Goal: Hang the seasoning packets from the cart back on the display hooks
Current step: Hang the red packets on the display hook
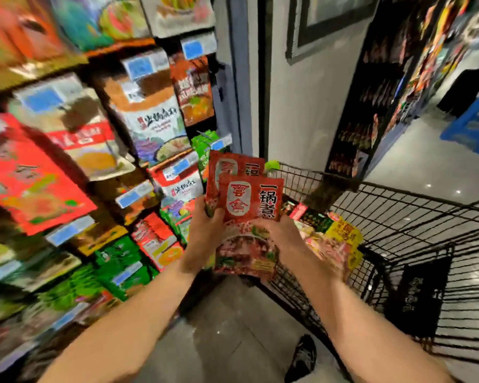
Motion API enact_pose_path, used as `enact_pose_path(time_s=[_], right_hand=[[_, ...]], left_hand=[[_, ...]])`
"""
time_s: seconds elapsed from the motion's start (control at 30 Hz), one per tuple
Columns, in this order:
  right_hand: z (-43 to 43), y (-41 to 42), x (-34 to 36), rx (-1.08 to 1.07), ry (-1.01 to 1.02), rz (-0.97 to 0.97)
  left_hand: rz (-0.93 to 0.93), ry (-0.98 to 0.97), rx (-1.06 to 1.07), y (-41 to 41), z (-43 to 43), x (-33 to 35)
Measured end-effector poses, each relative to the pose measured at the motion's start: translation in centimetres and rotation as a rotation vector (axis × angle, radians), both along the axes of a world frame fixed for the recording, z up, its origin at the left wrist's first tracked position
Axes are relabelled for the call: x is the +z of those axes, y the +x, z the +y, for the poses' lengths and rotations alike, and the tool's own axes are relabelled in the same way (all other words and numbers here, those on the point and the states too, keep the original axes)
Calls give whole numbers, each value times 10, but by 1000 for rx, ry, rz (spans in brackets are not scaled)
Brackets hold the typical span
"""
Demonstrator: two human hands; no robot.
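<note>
Two red seasoning packets (249, 205) with white ovals and Chinese lettering are held upright between the display and the cart, one overlapping the other. My left hand (203, 233) grips their left lower edge, thumb on the front. My right hand (281, 237) holds the front packet's right lower edge. The black wire cart (398, 217) stands at the right with more packets (335, 239) piled inside, yellow and pink ones on top. The hook display (100, 161) fills the left, hung with red, green and white packets behind blue price tags; it is blurred.
A grey pillar (302, 106) rises behind the cart. A dark shelf aisle (385, 92) runs off at the right, with a blue crate (473, 125) on the shiny floor. A black bag (418, 291) hangs in the cart's near end. My shoe (302, 357) shows on the tiles.
</note>
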State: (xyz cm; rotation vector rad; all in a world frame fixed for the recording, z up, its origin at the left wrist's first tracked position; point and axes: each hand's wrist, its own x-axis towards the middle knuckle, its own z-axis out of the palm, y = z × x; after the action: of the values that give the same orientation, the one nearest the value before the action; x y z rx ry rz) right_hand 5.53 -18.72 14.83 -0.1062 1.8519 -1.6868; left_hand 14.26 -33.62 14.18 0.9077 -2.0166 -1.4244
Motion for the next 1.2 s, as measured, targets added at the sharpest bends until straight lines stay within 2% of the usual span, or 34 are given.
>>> enact_pose_path(time_s=[0.13,0.2,0.33,0.43,0.57,0.73,0.87,0.97,1.2], right_hand=[[-50,54,34,78,-136,27],[-73,73,51,115,-169,66],[-123,102,77,206,-209,127],[-160,122,95,299,-250,196],[-203,145,121,465,-299,246],[-250,158,153,584,-369,198],[-270,167,184,722,-437,242],[-281,179,199,677,-495,310],[-302,195,246,592,-630,307]], left_hand=[[133,15,125,65,-27,40],[184,-36,201,94,-45,58],[247,-5,268,140,-82,85],[251,-68,393,171,-99,110],[269,-201,498,199,-127,137],[342,-221,615,220,-156,170],[407,-209,708,234,-168,192],[459,-196,742,240,-171,209],[556,-186,706,245,-186,256]])
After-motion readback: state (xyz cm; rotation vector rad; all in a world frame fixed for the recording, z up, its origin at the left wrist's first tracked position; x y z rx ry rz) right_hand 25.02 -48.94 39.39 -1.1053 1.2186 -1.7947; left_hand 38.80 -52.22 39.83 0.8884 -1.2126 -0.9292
